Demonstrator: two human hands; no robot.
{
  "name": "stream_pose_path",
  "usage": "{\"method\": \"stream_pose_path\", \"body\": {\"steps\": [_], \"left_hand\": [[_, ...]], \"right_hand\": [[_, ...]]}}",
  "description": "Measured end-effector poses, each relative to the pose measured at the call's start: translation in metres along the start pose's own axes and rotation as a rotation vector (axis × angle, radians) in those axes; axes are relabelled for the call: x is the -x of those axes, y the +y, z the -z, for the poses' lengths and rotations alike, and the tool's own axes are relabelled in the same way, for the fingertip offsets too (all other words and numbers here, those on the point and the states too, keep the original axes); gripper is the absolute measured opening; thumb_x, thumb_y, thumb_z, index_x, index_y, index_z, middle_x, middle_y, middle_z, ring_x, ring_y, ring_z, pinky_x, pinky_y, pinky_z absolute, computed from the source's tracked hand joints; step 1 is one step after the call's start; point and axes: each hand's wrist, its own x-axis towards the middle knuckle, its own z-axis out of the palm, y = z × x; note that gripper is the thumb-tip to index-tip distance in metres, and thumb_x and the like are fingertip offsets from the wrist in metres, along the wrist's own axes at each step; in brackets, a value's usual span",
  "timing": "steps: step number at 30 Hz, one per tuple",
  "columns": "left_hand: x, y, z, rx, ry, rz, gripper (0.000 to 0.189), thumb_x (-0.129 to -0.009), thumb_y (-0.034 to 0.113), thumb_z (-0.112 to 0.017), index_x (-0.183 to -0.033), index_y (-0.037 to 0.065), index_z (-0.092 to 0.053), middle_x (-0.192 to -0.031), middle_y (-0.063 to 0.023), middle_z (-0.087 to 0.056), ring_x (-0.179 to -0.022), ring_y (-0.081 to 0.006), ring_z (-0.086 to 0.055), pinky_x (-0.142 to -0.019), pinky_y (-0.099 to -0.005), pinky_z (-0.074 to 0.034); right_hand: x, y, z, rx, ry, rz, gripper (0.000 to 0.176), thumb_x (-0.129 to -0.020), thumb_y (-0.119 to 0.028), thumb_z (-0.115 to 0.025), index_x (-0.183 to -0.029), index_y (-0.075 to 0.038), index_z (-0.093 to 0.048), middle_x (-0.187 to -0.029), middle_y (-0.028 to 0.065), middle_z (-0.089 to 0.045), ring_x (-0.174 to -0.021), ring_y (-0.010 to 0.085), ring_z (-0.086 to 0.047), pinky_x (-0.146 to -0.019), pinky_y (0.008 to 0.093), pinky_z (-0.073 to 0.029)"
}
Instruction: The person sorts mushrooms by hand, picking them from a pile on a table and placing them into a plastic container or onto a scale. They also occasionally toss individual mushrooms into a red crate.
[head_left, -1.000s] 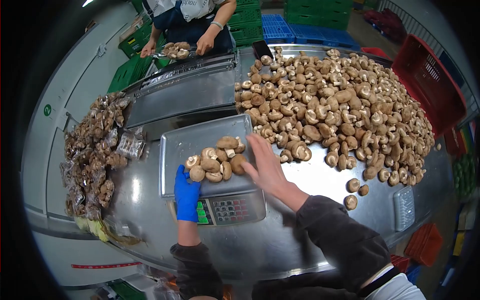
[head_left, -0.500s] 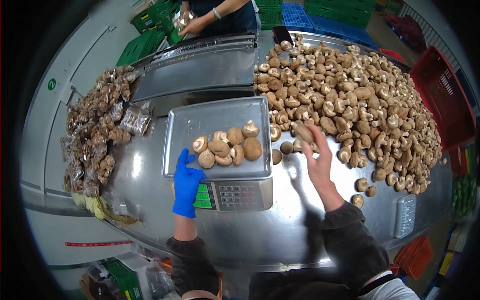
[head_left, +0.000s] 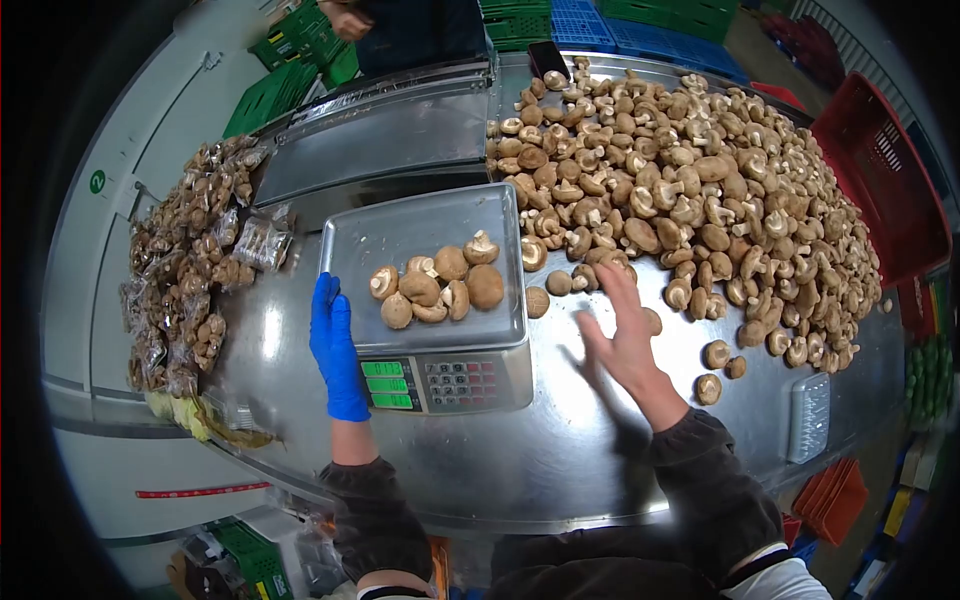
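Several brown shiitake mushrooms (head_left: 420,288) lie in the metal tray (head_left: 355,245) of a digital scale (head_left: 520,375) with a lit green display. My left hand (head_left: 338,350), in a blue glove, is at the tray's left edge with its fingers stretched out, holding nothing. To the right of the scale, my bare right hand (head_left: 630,335) hovers over the steel table with thumb and fingers apart and nothing gripped. Its fingertips are near loose mushrooms (head_left: 560,282) at the edge of a big mushroom pile (head_left: 700,190). One mushroom (head_left: 652,321) shows beside the hand, partly hidden.
Bagged mushrooms (head_left: 195,260) are heaped on the left. A metal machine (head_left: 390,140) stands behind the scale, with another person (head_left: 420,35) beyond it. A phone (head_left: 547,60), a red crate (head_left: 885,170) and a clear plastic tray (head_left: 808,418) lie around the pile.
My right hand has let go of a mushroom and opened. My left hand has shifted left, off the tray's front corner. The other person's hands moved left, and the view shifted slightly.
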Motion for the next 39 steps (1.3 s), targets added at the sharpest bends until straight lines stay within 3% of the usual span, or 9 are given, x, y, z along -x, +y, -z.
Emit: {"method": "stream_pose_path", "body": {"steps": [7,11,17,24,28,30,32,34,39], "left_hand": [[0.002,0.001,-0.032,-0.168,-0.196,-0.194,0.064,-0.088,0.031,-0.067,-0.141,0.005,-0.043,-0.145,-0.0159,-0.042,-0.135,-0.0279,-0.039,-0.111,-0.0391,-0.031],[-0.01,-0.006,-0.067,-0.282,-0.204,-0.387,0.064,-0.081,0.029,-0.073,-0.137,0.009,-0.05,-0.137,-0.0171,-0.048,-0.127,-0.0318,-0.047,-0.107,-0.0403,-0.036],[-0.011,-0.008,-0.082,-0.393,-0.189,-0.315,0.045,-0.082,0.023,-0.072,-0.122,0.005,-0.062,-0.134,-0.0166,-0.048,-0.122,-0.0302,-0.05,-0.103,-0.0403,-0.039],[-0.011,-0.013,-0.076,-0.209,-0.181,-0.367,0.05,-0.085,0.017,-0.068,-0.13,0.002,-0.054,-0.14,-0.0148,-0.043,-0.13,-0.028,-0.043,-0.108,-0.0377,-0.034],[-0.014,-0.028,-0.066,-0.162,-0.151,-0.393,0.047,-0.091,0.017,-0.06,-0.134,0.002,-0.05,-0.143,-0.014,-0.042,-0.132,-0.0266,-0.04,-0.11,-0.0379,-0.031],[-0.014,-0.029,-0.059,-0.008,-0.12,-0.262,0.042,-0.097,0.02,-0.051,-0.135,0.002,-0.049,-0.143,-0.0131,-0.043,-0.132,-0.0248,-0.04,-0.112,-0.0396,-0.029],[-0.011,-0.022,-0.053,0.026,-0.106,-0.216,0.044,-0.101,0.027,-0.044,-0.137,0.003,-0.047,-0.141,-0.0122,-0.045,-0.131,-0.0232,-0.041,-0.111,-0.0394,-0.03],[-0.014,-0.024,-0.046,0.207,-0.05,0.01,0.048,-0.101,0.034,-0.042,-0.139,0.005,-0.046,-0.141,-0.0112,-0.047,-0.131,-0.0221,-0.042,-0.109,-0.0392,-0.03],[-0.015,-0.035,-0.037,0.103,-0.052,0.021,0.06,-0.1,0.052,-0.035,-0.141,0.008,-0.046,-0.141,-0.0096,-0.047,-0.132,-0.0251,-0.042,-0.11,-0.0422,-0.029]], "right_hand": [[-0.064,-0.071,-0.045,-0.053,-0.155,0.222,0.079,-0.082,-0.029,-0.071,-0.143,0.001,-0.031,-0.149,0.0255,-0.028,-0.14,0.0397,-0.025,-0.116,0.0457,-0.024],[-0.08,-0.073,-0.089,-0.02,-0.214,0.245,0.079,-0.086,-0.04,-0.066,-0.144,0.0,-0.031,-0.15,0.0251,-0.025,-0.142,0.0393,-0.021,-0.116,0.0451,-0.021],[-0.081,-0.067,-0.1,0.008,-0.22,0.246,0.069,-0.09,-0.039,-0.06,-0.141,0.002,-0.036,-0.151,0.0249,-0.023,-0.142,0.0405,-0.019,-0.116,0.0461,-0.022],[-0.075,-0.068,-0.075,-0.132,-0.168,0.17,0.07,-0.093,-0.037,-0.057,-0.146,-0.002,-0.028,-0.152,0.0241,-0.022,-0.144,0.0389,-0.017,-0.116,0.0456,-0.021],[-0.033,-0.045,-0.033,-0.298,-0.067,0.096,0.06,-0.094,-0.029,-0.057,-0.141,-0.001,-0.034,-0.15,0.0211,-0.03,-0.141,0.0356,-0.027,-0.114,0.0422,-0.026],[0.0,-0.026,-0.015,-0.299,-0.082,-0.019,0.052,-0.092,-0.024,-0.058,-0.136,-0.002,-0.041,-0.144,0.0203,-0.038,-0.137,0.0362,-0.032,-0.112,0.0421,-0.029],[0.038,-0.01,0.007,-0.327,-0.012,-0.069,0.045,-0.092,-0.018,-0.057,-0.133,-0.004,-0.046,-0.139,0.0183,-0.044,-0.133,0.0346,-0.039,-0.11,0.0409,-0.033],[0.075,0.008,0.028,-0.324,0.052,-0.134,0.04,-0.092,-0.013,-0.057,-0.13,-0.004,-0.049,-0.135,0.0183,-0.049,-0.128,0.033,-0.046,-0.107,0.0392,-0.037],[0.147,0.035,0.075,-0.222,0.181,-0.371,0.032,-0.092,-0.01,-0.057,-0.123,-0.002,-0.055,-0.125,0.0175,-0.058,-0.119,0.0318,-0.054,-0.101,0.0369,-0.041]]}}
